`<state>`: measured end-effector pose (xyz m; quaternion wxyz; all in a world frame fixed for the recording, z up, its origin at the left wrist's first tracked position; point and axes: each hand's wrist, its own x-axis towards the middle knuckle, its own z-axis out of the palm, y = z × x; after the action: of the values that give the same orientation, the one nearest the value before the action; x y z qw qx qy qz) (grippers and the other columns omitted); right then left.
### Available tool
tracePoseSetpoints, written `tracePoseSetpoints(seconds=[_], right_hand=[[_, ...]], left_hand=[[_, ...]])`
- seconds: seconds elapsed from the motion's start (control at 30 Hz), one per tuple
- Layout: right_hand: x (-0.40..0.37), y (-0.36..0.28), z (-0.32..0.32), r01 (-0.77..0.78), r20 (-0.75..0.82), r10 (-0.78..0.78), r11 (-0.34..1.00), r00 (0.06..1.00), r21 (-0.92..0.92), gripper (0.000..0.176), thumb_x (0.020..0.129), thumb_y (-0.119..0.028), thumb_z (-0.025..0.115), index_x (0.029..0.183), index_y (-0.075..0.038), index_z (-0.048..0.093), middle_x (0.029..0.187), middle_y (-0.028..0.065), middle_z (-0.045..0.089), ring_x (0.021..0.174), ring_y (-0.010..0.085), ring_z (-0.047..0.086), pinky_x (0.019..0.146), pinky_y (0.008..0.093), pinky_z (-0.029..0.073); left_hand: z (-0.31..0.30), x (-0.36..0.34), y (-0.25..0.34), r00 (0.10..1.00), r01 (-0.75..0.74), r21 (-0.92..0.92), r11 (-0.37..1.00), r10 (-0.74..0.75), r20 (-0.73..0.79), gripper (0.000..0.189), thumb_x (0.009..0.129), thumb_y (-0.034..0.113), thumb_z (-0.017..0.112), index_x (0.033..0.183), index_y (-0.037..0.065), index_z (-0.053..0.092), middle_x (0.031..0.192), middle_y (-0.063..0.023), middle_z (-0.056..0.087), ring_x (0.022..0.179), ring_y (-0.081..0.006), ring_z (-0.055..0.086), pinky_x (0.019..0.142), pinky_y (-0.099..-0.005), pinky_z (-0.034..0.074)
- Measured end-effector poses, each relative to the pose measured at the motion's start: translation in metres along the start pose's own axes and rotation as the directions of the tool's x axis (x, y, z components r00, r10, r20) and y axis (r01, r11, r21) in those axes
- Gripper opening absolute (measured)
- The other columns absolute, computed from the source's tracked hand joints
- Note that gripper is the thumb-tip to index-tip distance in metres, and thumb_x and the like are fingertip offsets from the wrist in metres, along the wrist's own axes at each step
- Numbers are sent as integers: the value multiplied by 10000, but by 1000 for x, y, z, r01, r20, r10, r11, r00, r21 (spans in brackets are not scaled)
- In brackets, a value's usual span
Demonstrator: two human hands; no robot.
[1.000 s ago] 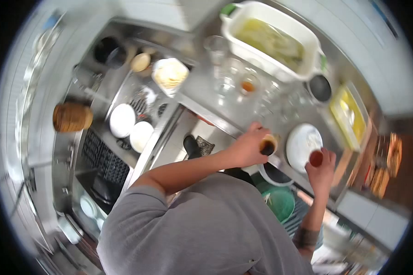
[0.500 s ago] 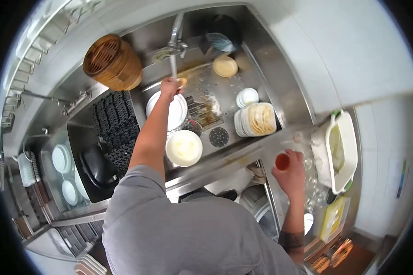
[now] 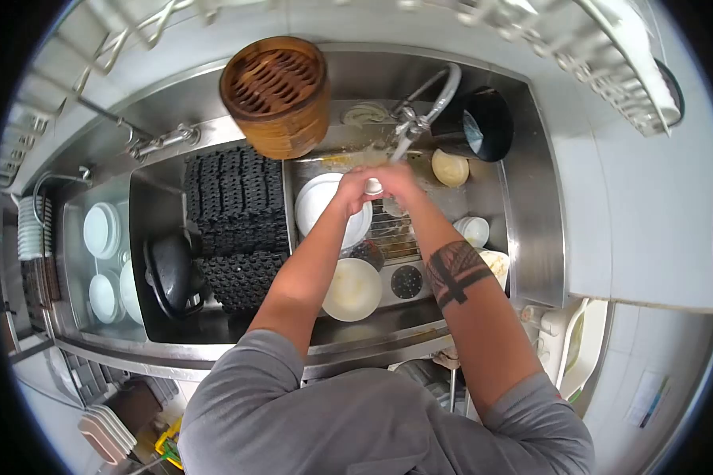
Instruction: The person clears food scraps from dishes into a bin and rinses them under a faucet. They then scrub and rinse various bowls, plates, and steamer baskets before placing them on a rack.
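Close together below the running tap (image 3: 413,123), my left hand (image 3: 353,190) and my right hand (image 3: 394,184) are both closed around a small white cup (image 3: 373,187), mostly hidden by the fingers. Water falls onto my right hand. Under my left hand, white plates (image 3: 318,204) sit stacked in the metal sink (image 3: 408,321). Nearer my body is a cream bowl (image 3: 352,290) with pale residue. A perforated black disc (image 3: 406,282) lies to its right.
A bamboo steamer (image 3: 289,131) stands on the divider at the back. Black mats (image 3: 234,198) and a black lidded pot (image 3: 171,273) fill the left basin. A black container (image 3: 487,127), a yellowish bowl (image 3: 450,169) and white bowls (image 3: 474,230) are on the right. A wire rack (image 3: 562,59) hangs above.
My right hand has moved from the right-hand counter, where it held a small reddish-looking cup, to join my left hand under the tap. The view has turned, with the sink more central.
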<state>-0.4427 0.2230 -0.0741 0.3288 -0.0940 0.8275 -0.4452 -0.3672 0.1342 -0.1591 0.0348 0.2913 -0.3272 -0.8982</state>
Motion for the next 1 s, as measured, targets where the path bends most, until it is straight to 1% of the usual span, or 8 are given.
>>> tracePoseSetpoints(seconds=[0.17, 0.23, 0.53, 0.57, 0.63, 0.73, 0.83, 1.0], right_hand=[[37, 29, 16, -136, 189, 100, 972, 977, 191, 269, 823, -101, 726, 1061, 25, 708, 880, 144, 706, 662, 182, 665, 516, 358, 533], [29, 24, 19, -169, -60, 195, 941, 979, 292, 251, 844, -64, 661, 1079, 14, 697, 878, 157, 707, 584, 196, 649, 482, 357, 524], [37, 31, 21, -274, -21, 276, 959, 961, 67, 231, 899, -18, 618, 1128, 10, 635, 905, 143, 700, 665, 272, 704, 492, 386, 572], [84, 92, 24, 81, 108, -73, 994, 991, -69, 210, 902, -39, 625, 1104, 10, 652, 888, 144, 708, 683, 269, 713, 510, 391, 573], [174, 210, 30, 795, 316, -736, 594, 598, -122, 181, 907, -82, 638, 1056, 9, 687, 852, 146, 724, 719, 263, 730, 545, 402, 575], [68, 84, 29, 26, -41, -53, 870, 998, -492, 226, 915, -149, 638, 1075, 3, 684, 891, 179, 727, 738, 235, 726, 620, 398, 578], [13, 25, 20, -18, -96, -46, 817, 994, -577, 521, 857, -445, 689, 1014, 51, 720, 1056, 250, 722, 974, 369, 719, 841, 461, 566], [16, 28, 7, 27, 152, 54, 873, 987, -488, 457, 898, -356, 627, 1070, 59, 710, 1073, 263, 715, 998, 378, 712, 853, 449, 568]], left_hand=[[-17, -4, 4, 998, 40, -72, 997, -36, 47, 299, 1056, 210, 455, 1289, 58, 563, 1164, -118, 677, 938, -287, 713, 813, -449, 637], [-13, -10, 9, 999, 39, -100, 994, -38, 7, 370, 1104, 262, 377, 1375, 39, 496, 1275, -163, 615, 977, -305, 696, 832, -434, 625], [-16, -20, 8, 1000, 19, -22, 1000, -19, -8, 379, 1098, 289, 388, 1374, 54, 500, 1248, -121, 620, 1010, -256, 671, 849, -428, 609], [-17, -21, 8, 1000, 26, -16, 1000, -26, -6, 379, 1098, 289, 388, 1374, 54, 500, 1248, -121, 620, 1010, -256, 671, 849, -428, 609], [-17, -21, 6, 997, -9, 82, 997, 16, -80, 385, 1098, 310, 390, 1351, 49, 516, 1220, -113, 626, 998, -244, 669, 835, -418, 610], [-6, -36, 14, 998, 56, 95, 994, -57, 9, 507, 1100, 443, 346, 1369, 42, 499, 1239, -134, 616, 1039, -262, 655, 855, -427, 598], [1, -34, 7, 992, 77, 51, 996, -82, 92, 647, 1076, 573, 296, 1399, 42, 473, 1245, -160, 607, 1074, -289, 644, 880, -451, 585], [9, -33, 7, 992, 126, -139, 982, -122, 40, 820, 1008, 721, 205, 1375, 44, 489, 1248, -166, 613, 1043, -304, 656, 874, -473, 576]])
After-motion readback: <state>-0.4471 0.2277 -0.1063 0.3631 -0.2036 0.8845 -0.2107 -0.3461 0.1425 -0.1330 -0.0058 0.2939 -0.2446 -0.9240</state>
